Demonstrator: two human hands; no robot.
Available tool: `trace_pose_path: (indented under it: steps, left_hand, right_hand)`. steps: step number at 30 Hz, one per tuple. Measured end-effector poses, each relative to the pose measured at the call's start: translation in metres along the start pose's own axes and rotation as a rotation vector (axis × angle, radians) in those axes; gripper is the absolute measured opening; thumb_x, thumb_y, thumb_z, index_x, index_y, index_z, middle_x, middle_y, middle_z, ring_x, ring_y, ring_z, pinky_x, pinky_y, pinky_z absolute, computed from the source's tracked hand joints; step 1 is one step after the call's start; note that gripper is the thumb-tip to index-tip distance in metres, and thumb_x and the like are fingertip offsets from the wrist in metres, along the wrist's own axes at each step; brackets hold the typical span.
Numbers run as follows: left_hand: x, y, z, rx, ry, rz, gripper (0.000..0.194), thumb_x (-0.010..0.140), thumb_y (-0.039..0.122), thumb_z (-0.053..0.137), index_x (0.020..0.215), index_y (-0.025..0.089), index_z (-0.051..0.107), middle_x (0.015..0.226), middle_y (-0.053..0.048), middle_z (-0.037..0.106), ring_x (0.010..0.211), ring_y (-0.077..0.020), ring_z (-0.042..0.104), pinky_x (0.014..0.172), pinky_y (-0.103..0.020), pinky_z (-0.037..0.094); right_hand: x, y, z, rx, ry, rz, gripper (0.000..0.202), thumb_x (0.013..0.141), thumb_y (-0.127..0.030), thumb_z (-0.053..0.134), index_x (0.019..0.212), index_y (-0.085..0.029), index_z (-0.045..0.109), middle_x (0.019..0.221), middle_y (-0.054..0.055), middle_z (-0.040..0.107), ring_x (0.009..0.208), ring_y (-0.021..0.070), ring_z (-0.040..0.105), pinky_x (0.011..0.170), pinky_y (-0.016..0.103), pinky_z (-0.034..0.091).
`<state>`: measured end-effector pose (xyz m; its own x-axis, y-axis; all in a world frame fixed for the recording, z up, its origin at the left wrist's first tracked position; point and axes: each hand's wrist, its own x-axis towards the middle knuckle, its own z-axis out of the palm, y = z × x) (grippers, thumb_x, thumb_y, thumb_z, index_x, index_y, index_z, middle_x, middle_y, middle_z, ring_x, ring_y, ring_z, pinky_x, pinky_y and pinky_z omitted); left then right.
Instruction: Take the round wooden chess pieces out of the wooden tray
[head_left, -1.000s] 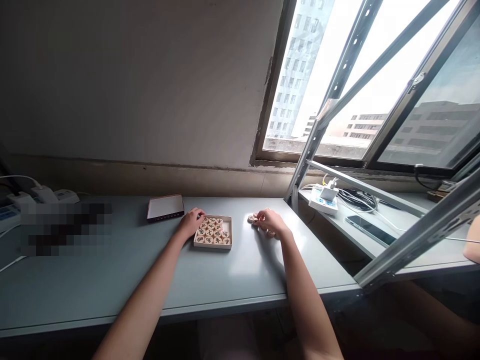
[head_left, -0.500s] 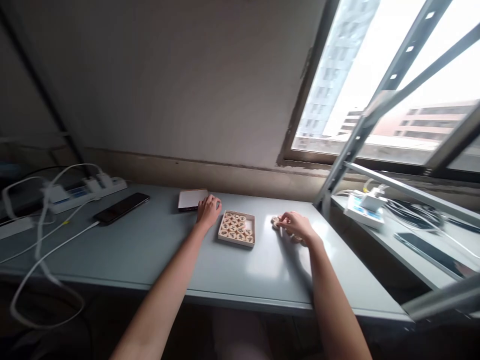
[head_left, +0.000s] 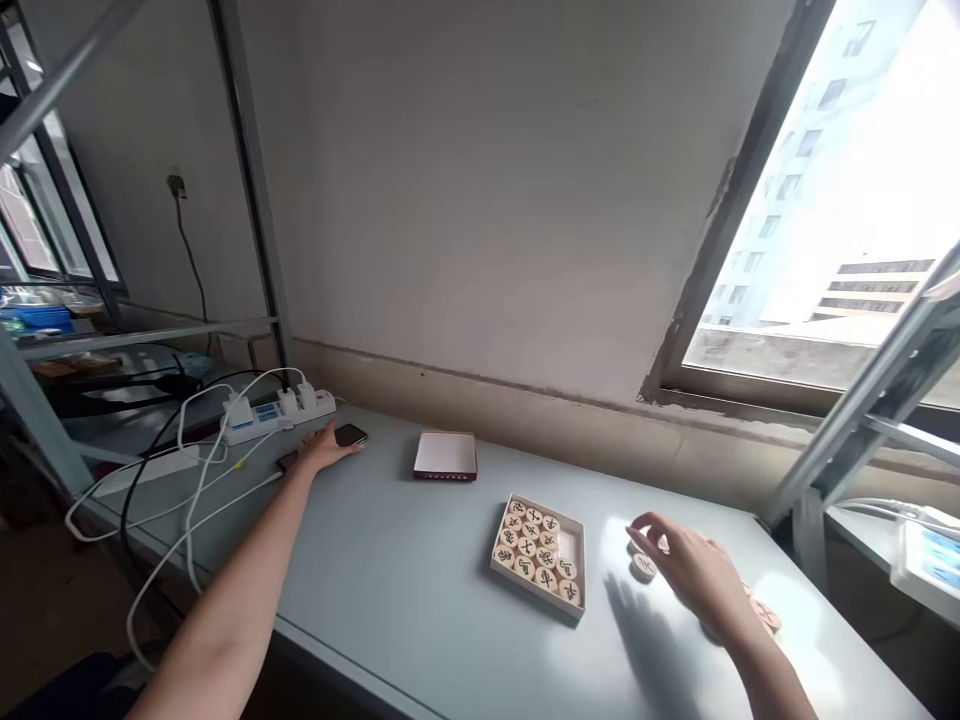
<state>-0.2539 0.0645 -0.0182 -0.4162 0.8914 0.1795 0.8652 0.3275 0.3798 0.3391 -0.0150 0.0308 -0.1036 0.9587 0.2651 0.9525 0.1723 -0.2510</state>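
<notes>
My left hand (head_left: 321, 450) reaches across a black phone (head_left: 350, 435) lying on the desk at the left. Its thumb and fingers are spread apart over the phone, which they partly cover. My right hand (head_left: 686, 562) hovers at the right with fingers bent and slightly parted, and I see nothing held in it. Beneath and beside it lie round wooden Chinese chess pieces (head_left: 643, 567), some hidden by the hand. Between the hands sits a shallow open box (head_left: 504, 570) with rows of such pieces, its upper right part bare. Behind it is a dark red box lid (head_left: 445, 455), white inside up.
A white power strip (head_left: 319, 405) with plugs and tangled white cables (head_left: 196, 500) occupies the left end of the grey desk (head_left: 420, 600). Metal frame posts (head_left: 259, 190) rise at both sides. A wall and window (head_left: 795, 260) stand behind. Another power strip (head_left: 930, 560) is at far right.
The view has turned left and moved closer. My left hand has gone from beside the lid to the phone. My right hand has lifted a little from the loose pieces.
</notes>
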Motion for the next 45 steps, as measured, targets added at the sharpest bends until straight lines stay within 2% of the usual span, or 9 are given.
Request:
trace_pose_path:
  steps: [4, 13, 20, 26, 29, 33, 39, 42, 45]
  left_hand:
    - [0.008, 0.008, 0.006, 0.099, 0.001, 0.001, 0.088, 0.071, 0.060, 0.056, 0.139, 0.010, 0.030, 0.133, -0.021, 0.047, 0.121, -0.0372, 0.044, 0.090, -0.041, 0.042]
    - [0.015, 0.010, -0.025, 0.195, -0.211, 0.187, 0.092, 0.067, 0.044, 0.073, 0.138, 0.009, 0.027, 0.139, -0.016, 0.042, 0.119, -0.0246, 0.049, 0.085, -0.021, 0.042]
    - [0.035, -0.018, -0.019, 0.192, -0.149, 0.174, 0.095, 0.067, 0.053, 0.067, 0.141, 0.030, 0.011, 0.138, -0.004, 0.044, 0.114, -0.0228, 0.051, 0.082, -0.022, 0.043]
    - [0.057, -0.039, -0.014, 0.260, -0.190, 0.127, 0.093, 0.070, 0.071, 0.048, 0.140, 0.027, 0.007, 0.143, -0.009, 0.037, 0.118, -0.0285, 0.046, 0.087, -0.033, 0.042]
    - [0.037, -0.004, -0.008, 0.327, -0.034, 0.213, 0.074, 0.081, 0.062, 0.037, 0.140, 0.024, 0.014, 0.143, -0.010, 0.036, 0.124, -0.0286, 0.040, 0.097, -0.041, 0.035]
    - [-0.015, 0.085, 0.011, 0.081, 0.169, 0.430, 0.042, 0.085, 0.042, 0.039, 0.121, 0.023, 0.047, 0.135, -0.004, 0.043, 0.124, -0.0190, 0.040, 0.102, -0.032, 0.032]
    - [-0.106, 0.228, 0.041, -0.321, 0.058, 0.735, 0.027, 0.085, 0.034, 0.041, 0.092, 0.022, 0.064, 0.111, -0.004, 0.056, 0.107, -0.0199, 0.053, 0.098, -0.032, 0.039]
    - [-0.137, 0.266, 0.062, -0.430, -0.069, 0.790, 0.026, 0.085, 0.032, 0.041, 0.094, 0.021, 0.063, 0.103, -0.005, 0.059, 0.098, -0.0196, 0.056, 0.090, -0.032, 0.044]
    - [-0.154, 0.276, 0.085, -0.475, -0.201, 0.759, 0.026, 0.084, 0.031, 0.043, 0.099, 0.019, 0.061, 0.105, -0.007, 0.058, 0.101, -0.0211, 0.055, 0.090, -0.034, 0.044]
  right_hand:
    - [-0.003, -0.004, -0.004, -0.024, -0.007, -0.004, 0.039, 0.085, -0.052, 0.033, 0.083, -0.025, 0.060, 0.078, 0.004, 0.068, 0.067, 0.0210, 0.060, 0.071, 0.037, 0.038]
    - [-0.008, -0.026, -0.012, -0.001, -0.062, -0.024, 0.033, 0.088, -0.047, 0.036, 0.089, -0.024, 0.060, 0.073, 0.003, 0.067, 0.076, 0.0213, 0.059, 0.076, 0.035, 0.033]
    - [-0.012, -0.059, 0.000, 0.139, -0.162, -0.238, 0.022, 0.089, -0.037, 0.044, 0.093, -0.026, 0.063, 0.094, 0.003, 0.066, 0.086, 0.0193, 0.058, 0.076, 0.031, 0.036]
    - [-0.017, -0.075, 0.008, 0.036, -0.274, -0.283, 0.020, 0.087, -0.034, 0.054, 0.100, -0.024, 0.063, 0.103, 0.006, 0.065, 0.092, 0.0216, 0.055, 0.078, 0.033, 0.035]
    - [-0.018, -0.070, 0.011, -0.009, -0.221, -0.271, 0.024, 0.086, -0.041, 0.054, 0.094, -0.023, 0.067, 0.099, 0.007, 0.065, 0.092, 0.0228, 0.054, 0.078, 0.035, 0.033]
    - [-0.017, -0.067, 0.016, 0.006, -0.177, -0.300, 0.026, 0.084, -0.045, 0.056, 0.082, -0.024, 0.070, 0.096, 0.007, 0.065, 0.092, 0.0226, 0.052, 0.076, 0.034, 0.032]
    - [-0.014, -0.059, 0.006, 0.205, -0.218, -0.232, 0.021, 0.080, -0.045, 0.061, 0.082, -0.024, 0.064, 0.082, 0.000, 0.068, 0.078, 0.0165, 0.057, 0.076, 0.030, 0.034]
    - [-0.014, -0.036, -0.007, 0.389, -0.304, -0.145, 0.023, 0.078, -0.044, 0.061, 0.089, -0.023, 0.062, 0.086, -0.001, 0.068, 0.075, 0.0144, 0.059, 0.066, 0.025, 0.037]
    - [-0.015, -0.007, -0.017, 0.388, -0.388, -0.043, 0.023, 0.075, -0.041, 0.064, 0.085, -0.021, 0.062, 0.085, 0.001, 0.068, 0.075, 0.0151, 0.059, 0.061, 0.023, 0.040]
